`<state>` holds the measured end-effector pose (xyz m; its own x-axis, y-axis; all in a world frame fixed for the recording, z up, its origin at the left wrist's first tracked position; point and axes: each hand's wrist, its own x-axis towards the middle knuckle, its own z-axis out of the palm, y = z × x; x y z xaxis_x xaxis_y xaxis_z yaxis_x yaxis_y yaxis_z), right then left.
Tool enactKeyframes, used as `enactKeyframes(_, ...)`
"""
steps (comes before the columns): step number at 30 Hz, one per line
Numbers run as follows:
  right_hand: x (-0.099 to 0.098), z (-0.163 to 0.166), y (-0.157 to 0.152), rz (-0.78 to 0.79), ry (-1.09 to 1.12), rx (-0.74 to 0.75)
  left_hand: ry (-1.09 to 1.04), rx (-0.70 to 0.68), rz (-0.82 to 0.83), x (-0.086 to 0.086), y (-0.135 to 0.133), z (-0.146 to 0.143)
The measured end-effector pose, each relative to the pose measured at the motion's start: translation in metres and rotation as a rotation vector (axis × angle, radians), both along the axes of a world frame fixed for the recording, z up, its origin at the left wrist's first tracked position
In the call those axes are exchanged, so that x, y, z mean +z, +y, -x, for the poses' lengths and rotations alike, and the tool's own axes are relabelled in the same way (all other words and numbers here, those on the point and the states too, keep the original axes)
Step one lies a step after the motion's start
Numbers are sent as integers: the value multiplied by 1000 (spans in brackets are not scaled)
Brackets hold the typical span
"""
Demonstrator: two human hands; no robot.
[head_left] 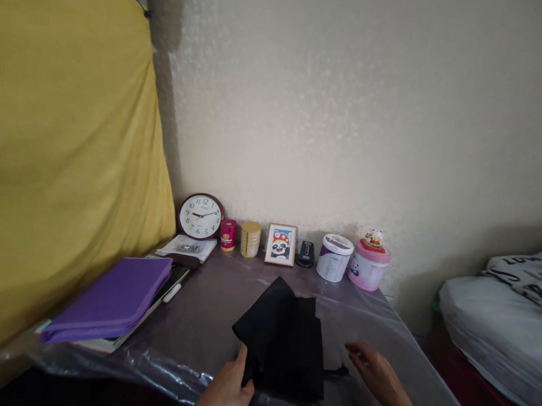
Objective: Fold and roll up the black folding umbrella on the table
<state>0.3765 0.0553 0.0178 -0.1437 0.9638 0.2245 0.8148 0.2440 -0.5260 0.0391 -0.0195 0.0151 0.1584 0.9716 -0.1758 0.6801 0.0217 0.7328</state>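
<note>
A black folded cloth item lies on the plastic-covered table near its front edge. My left hand rests on the cloth's near left corner, thumb up against its edge, fingers curled under it. My right hand hovers just right of the cloth, fingers loosely spread, close to a thin black strap that sticks out from the cloth's right side; it holds nothing.
Along the wall stand a round clock, a red tin, a gold tin, a framed panda picture, a white tub and a pink tub. A purple folder lies left. Yellow fabric hangs left; bedding right.
</note>
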Motion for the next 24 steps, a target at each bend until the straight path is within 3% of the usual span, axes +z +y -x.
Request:
enactKeyframes(5, 43, 54, 9, -164, 100, 128, 212, 10, -20, -4, -3, -6)
enactKeyframes(9, 62, 109, 14, -260, 12, 325, 270, -1, -42, -9, -4, -9)
enactKeyframes(13, 65, 148, 19, -291, -206, 411, 299, -12, -64, -12, -6, -10)
enactKeyframes(18, 63, 173, 29, -281, -457, 436, 302, 15, -81, -13, -7, -11)
enactKeyframes(24, 61, 177, 40, -252, -438, 395, 254, 14, -39, -7, -9, -10)
